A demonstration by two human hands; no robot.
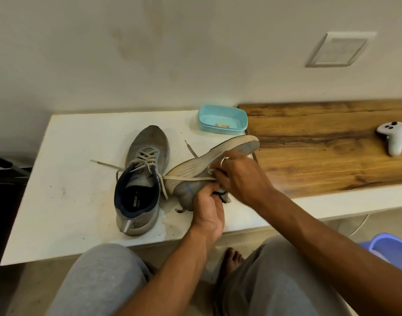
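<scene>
Lying on its side at the middle of the white tabletop (70,201), the shoe (195,169) is held with its pale, ribbed sole turned toward the wall and its toe pointed up and to the right. The left hand (208,210) is brought up from below, and its grip is clenched round the grey mesh heel, fingers curled over the collar edge. The right hand (238,174) is crossed over it from the right, knuckles up, fingers bent down at the eyelets. Its grip is closed on the lace (186,178), a flat cream band that is drawn straight out to the left from under the fingers. A thin metal ring (225,158) is worn on one finger of that hand. Just beside the shoe's heel end, the second shoe (140,179) is stood upright: grey knit upper, dark blue padded lining, loose laces spilled across the tabletop. A shallow blue plastic box (222,117) is set behind, beside a board (320,144) of grained brown wood, on which a smooth white controller (392,139) is laid.
</scene>
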